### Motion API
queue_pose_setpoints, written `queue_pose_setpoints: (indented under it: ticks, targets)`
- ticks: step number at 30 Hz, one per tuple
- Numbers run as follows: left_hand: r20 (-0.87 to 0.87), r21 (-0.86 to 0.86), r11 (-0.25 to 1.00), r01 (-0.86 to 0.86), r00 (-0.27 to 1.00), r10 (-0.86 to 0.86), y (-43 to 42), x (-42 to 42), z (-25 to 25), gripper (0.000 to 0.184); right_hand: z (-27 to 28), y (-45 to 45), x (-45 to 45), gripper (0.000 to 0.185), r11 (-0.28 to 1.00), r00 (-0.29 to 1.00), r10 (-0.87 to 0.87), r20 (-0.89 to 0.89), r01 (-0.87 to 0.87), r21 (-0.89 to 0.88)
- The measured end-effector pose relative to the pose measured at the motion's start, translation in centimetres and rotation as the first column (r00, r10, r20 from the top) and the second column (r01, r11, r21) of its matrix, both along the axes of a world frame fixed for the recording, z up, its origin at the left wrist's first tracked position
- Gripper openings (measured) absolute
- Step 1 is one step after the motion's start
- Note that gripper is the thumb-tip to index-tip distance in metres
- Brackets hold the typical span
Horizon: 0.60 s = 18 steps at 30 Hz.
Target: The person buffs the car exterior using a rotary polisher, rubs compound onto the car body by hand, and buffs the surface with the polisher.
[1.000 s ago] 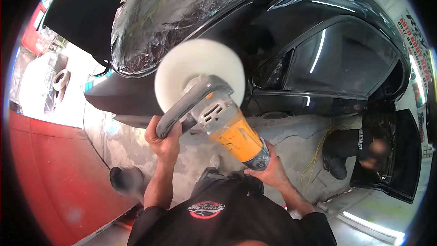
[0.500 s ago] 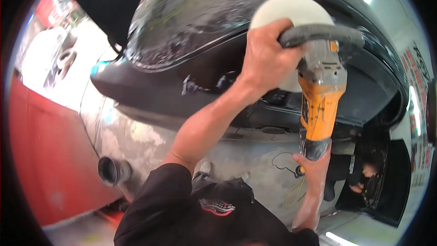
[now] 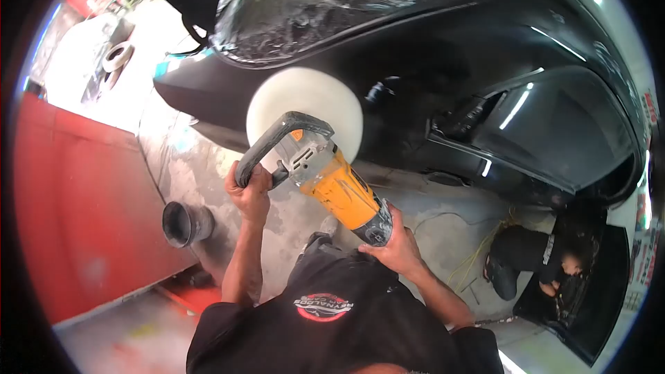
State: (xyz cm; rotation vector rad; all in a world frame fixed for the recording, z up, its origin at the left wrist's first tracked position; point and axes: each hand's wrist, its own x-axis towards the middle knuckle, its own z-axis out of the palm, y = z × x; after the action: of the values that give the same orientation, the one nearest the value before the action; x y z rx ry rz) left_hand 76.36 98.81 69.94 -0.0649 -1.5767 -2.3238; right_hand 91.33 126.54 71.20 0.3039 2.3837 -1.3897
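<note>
My left hand point(image 3: 251, 190) is wrapped round the black D-shaped handle of a yellow and grey polisher point(image 3: 343, 190). My right hand point(image 3: 400, 244) grips the black rear end of its body. A round white polishing pad point(image 3: 305, 100) sits at the machine's head, against or very near the black car's point(image 3: 409, 76) side panel; the contact itself is hidden. The polisher lies slantwise, its head up and to the left. Whitish residue marks the car's panel just right of the pad.
Crumpled clear plastic film point(image 3: 332, 7) covers part of the car. A dark bucket point(image 3: 188, 224) stands on the floor beside a red panel point(image 3: 97, 215). At right, another person point(image 3: 523, 256) crouches by a black door-like panel point(image 3: 603, 305). A yellow cord point(image 3: 472, 263) trails across the floor.
Both hands have brought the polisher left and down, from the area by the side window to the lower panel. Its body has swung from near upright to slanting. The view has shifted slightly.
</note>
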Motion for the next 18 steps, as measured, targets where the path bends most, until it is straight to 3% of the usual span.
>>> queue_pose_setpoints:
  ticks: [3,7,11,12,16,18]
  targets:
    - [0.052,-0.064,0.998,-0.031,0.998,0.034,-2.2,0.2,-0.8,0.018,-0.9,-1.6,-1.1,0.103,0.998,0.998,0.05,-0.026,-0.051,-0.034]
    - [0.029,-0.027,0.996,-0.091,0.995,0.091,-4.6,-1.2,0.0,0.014,-0.7,-3.8,-3.2,0.104,0.996,0.998,0.056,-0.003,-0.057,-0.066]
    - [-0.081,-0.098,0.994,-0.049,0.996,0.042,-3.6,-2.2,2.1,0.015,-0.1,-3.7,-3.2,0.105,0.997,0.998,0.016,-0.054,-0.02,-0.077]
    - [-0.06,-0.057,0.997,-0.042,0.997,0.038,-3.0,-2.1,2.7,0.013,0.0,-3.2,-2.6,0.105,0.997,0.995,-0.005,-0.101,-0.002,-0.075]
    - [-0.02,-0.219,0.975,0.03,0.999,-0.035,2.5,-1.2,6.0,0.018,0.0,0.7,0.7,0.11,0.984,0.984,-0.144,-0.106,0.131,-0.12]
    - [-0.08,-0.292,0.953,0.08,0.991,-0.107,5.7,-1.5,7.0,0.018,-0.1,2.2,2.6,0.11,0.95,0.949,-0.277,-0.154,0.246,-0.193]
